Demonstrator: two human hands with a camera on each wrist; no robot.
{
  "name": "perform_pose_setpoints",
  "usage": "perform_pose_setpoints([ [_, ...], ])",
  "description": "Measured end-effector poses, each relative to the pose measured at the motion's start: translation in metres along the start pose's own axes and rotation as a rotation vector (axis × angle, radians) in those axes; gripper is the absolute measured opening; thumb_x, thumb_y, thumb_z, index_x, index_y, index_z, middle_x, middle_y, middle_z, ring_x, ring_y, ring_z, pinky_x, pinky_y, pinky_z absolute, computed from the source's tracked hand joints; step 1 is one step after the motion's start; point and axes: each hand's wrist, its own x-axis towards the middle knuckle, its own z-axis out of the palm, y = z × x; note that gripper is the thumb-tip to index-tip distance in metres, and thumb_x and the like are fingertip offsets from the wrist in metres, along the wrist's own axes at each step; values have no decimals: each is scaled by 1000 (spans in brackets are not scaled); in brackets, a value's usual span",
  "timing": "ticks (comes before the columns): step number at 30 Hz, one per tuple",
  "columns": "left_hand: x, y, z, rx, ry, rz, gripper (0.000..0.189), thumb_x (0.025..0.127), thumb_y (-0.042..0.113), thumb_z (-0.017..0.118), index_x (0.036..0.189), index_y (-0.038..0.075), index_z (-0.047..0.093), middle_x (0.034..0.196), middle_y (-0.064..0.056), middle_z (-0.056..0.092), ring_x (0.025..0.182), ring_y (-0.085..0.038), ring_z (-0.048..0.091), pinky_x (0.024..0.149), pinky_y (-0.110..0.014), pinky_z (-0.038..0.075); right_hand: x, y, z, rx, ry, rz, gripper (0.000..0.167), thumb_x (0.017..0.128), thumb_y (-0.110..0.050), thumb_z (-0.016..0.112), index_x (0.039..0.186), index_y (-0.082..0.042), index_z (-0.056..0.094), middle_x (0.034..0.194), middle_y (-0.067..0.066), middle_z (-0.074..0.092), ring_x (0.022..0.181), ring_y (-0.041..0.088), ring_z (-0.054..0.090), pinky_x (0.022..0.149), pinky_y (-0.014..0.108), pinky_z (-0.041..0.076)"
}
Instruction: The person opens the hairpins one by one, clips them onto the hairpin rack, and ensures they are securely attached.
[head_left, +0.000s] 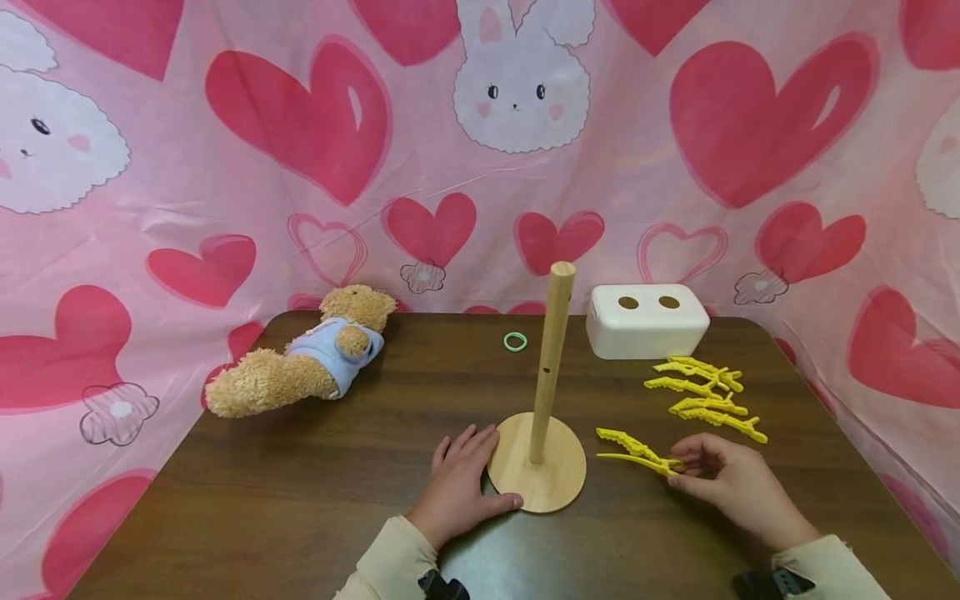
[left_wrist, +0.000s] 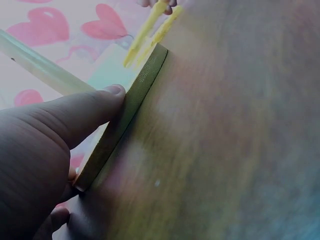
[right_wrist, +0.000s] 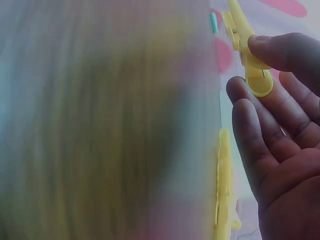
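My left hand [head_left: 461, 492] holds the round base of a wooden stand [head_left: 558, 479] at its left and near edge. In the left wrist view the thumb lies over the base's rim [left_wrist: 107, 145]. An upright dowel [head_left: 555, 358] rises from the base. To the right, my right hand [head_left: 731, 483] pinches the handle end of a yellow alligator hair clip [head_left: 637, 450] between thumb and fingers. The clip's two arms stand spread apart, pointing left towards the stand. In the right wrist view the thumb presses the clip [right_wrist: 247, 42] near its hinge.
Several more yellow hair clips [head_left: 705, 387] lie beyond the right hand. A white box [head_left: 648, 337] with two round holes stands behind them. A small green ring [head_left: 515, 342] lies at the back middle of the table [head_left: 300, 508]. On the left lies a teddy bear [head_left: 330, 354] in a blue shirt.
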Motion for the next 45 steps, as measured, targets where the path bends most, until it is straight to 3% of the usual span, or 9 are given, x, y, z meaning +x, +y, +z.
perform_pose_setpoints([
  [23, 1, -1, 0, 7, -5, -3, 98, 78, 64, 76, 153, 9, 43, 157, -7, 42, 148, -33, 29, 114, -65, 14, 17, -31, 40, 106, -142, -17, 28, 77, -14, 88, 98, -10, 70, 90, -1, 71, 79, 11, 67, 71, 27, 56],
  [32, 1, 0, 0, 11, -18, -8, 110, 70, 69, 79, 153, 8, 42, 157, -7, 42, 148, -33, 28, 115, -65, 13, 22, -37, 52, 121, -170, -65, 27, 77, -12, 87, 98, -10, 70, 90, -1, 71, 78, 11, 67, 70, 27, 57],
  [45, 1, 0, 0, 16, -19, -5, 108, 71, 68, 79, 153, 9, 42, 157, -6, 41, 148, -33, 28, 115, -64, 12, 27, -48, 63, 144, -186, -105, 26, 78, -13, 87, 98, -12, 71, 91, -2, 70, 78, 9, 65, 70, 26, 56],
])
